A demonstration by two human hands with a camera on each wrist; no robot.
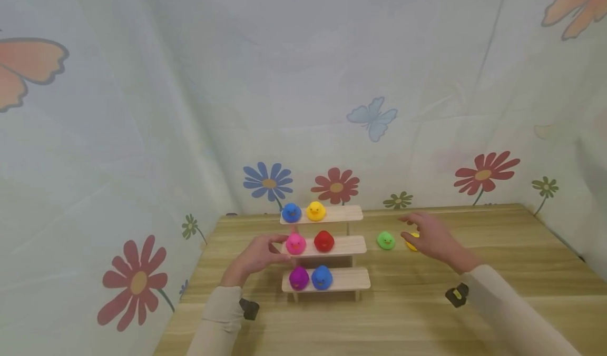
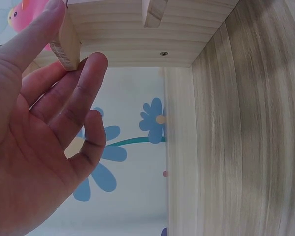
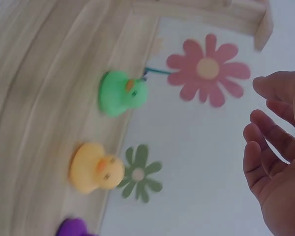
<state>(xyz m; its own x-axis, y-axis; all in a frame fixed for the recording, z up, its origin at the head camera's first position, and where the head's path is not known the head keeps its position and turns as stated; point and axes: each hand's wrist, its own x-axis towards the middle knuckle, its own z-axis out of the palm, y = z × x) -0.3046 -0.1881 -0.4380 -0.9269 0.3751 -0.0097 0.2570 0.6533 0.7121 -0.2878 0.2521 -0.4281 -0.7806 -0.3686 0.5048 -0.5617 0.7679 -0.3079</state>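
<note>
My left hand [image 1: 258, 253] grips the left end of a three-tier wooden shelf [image 1: 349, 246] at the middle tier. In the left wrist view, thumb and fingers lie on either side of the plank end [image 2: 67, 44]. Just beside them on that tier sits a pink rubber duck [image 1: 296, 244], with a red duck [image 1: 324, 241] to its right. My right hand [image 1: 435, 237] is raised over the table, fingers loosely bent, holding nothing. Near it stand a green duck [image 1: 386, 240] and a yellow duck [image 3: 94, 168], the latter partly hidden by the hand in the head view.
The top tier carries a blue duck [image 1: 291, 213] and a yellow one [image 1: 315, 211]. On the bottom tier sit a purple duck [image 1: 299, 278] and another blue duck [image 1: 322, 277]. Another purple object [image 3: 73, 227] shows at the right wrist view's edge. A flowered curtain [image 1: 303, 108] hangs behind the table.
</note>
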